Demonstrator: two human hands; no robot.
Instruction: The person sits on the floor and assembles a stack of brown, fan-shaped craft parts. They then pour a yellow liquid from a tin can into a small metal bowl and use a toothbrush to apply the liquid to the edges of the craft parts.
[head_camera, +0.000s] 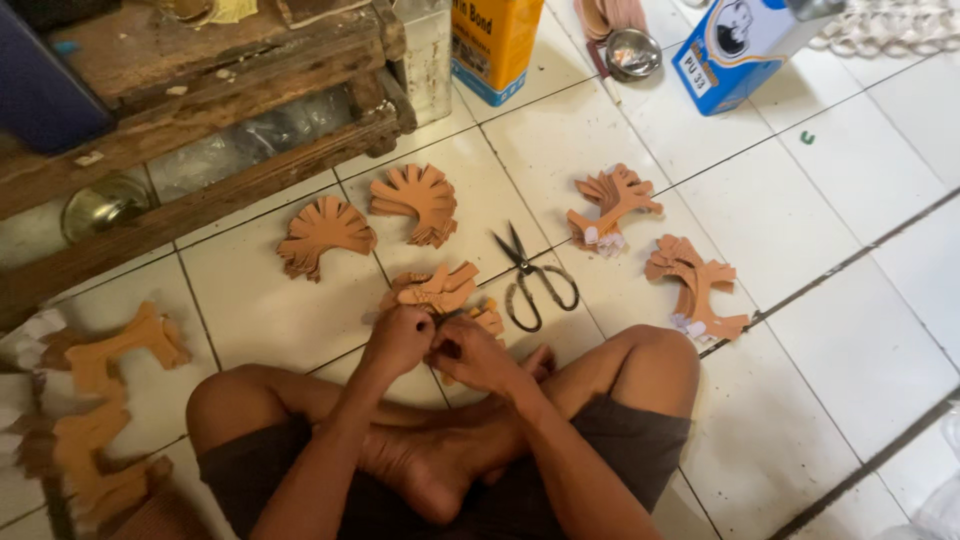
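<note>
Four fanned stacks of tan leather cutouts on the tile floor (860, 330): two upper left (322, 235) (418, 200), two right (612, 205) (695, 285). A fifth cutout piece (437, 288) sits at the hands. One pair of scissors (530, 275) lies just right of it. Left hand (397, 340) and right hand (475, 355) are curled shut together, pinching that piece at its lower edge; fingertips hidden. More tan cutouts (100, 400) at left are blurred and cut off. Containers: yellow tin (495, 45), blue box (735, 50), small metal bowl (632, 52); contents not visible.
</note>
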